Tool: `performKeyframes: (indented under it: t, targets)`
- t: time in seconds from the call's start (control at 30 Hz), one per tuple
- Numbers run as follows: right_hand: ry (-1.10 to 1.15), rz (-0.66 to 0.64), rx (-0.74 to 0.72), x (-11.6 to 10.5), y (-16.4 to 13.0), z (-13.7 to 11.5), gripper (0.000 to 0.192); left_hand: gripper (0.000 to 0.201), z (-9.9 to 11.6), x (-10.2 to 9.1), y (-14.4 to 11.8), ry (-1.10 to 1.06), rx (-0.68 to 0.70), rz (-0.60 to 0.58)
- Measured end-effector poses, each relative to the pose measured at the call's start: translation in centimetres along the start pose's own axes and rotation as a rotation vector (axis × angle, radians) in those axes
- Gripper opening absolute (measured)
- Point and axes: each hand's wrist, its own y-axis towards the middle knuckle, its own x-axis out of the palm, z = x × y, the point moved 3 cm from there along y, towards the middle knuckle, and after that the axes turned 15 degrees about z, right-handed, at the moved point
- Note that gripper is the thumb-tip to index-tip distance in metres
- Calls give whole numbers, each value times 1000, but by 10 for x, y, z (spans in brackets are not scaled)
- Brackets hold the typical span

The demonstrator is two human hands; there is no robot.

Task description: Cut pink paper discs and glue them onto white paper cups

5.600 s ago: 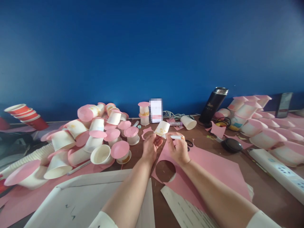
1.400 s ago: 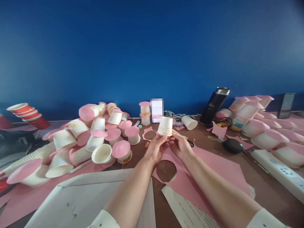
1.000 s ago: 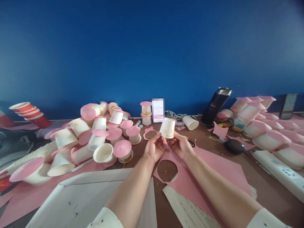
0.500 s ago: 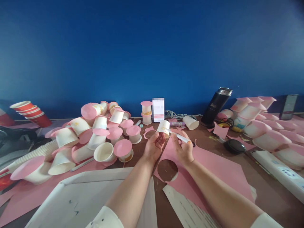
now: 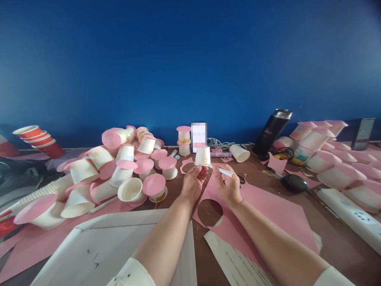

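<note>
My left hand [image 5: 193,183] is closed around the lower edge of a white paper cup [image 5: 203,156] with a faint gold print, which stands with its wide rim down. In my right hand [image 5: 229,188] is a slim white pen-like tube [image 5: 225,172] with an orange spot at its back end. Its tip reaches the cup's lower right edge; whether it touches I cannot tell. Below my right hand lies a pink paper sheet [image 5: 264,210] with a round hole. Just left of the cup is a pink paper offcut [image 5: 188,162] with a cut-out circle.
Paper cups with pink discs [image 5: 154,185] crowd the left; more cups with pink tops [image 5: 333,174] are piled right. A black thermos [image 5: 272,133], black mouse [image 5: 294,183] and power strip [image 5: 353,216] are on the right. A phone [image 5: 199,135] stands against the blue wall.
The cup has tipped from a slant to nearly upright, rim down, and risen slightly. The tube's tip has shifted to the cup's lower edge, and the tube lies flatter.
</note>
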Motion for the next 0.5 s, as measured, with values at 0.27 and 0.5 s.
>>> performKeyframes:
  t: [0.27,0.5]
  targets:
    - [-41,19,22,-1,2,2,19,5,0,0,0,21,3,24]
    - [3,-28,-8,2,0,0,18,15,-2,1,0,73,45,22]
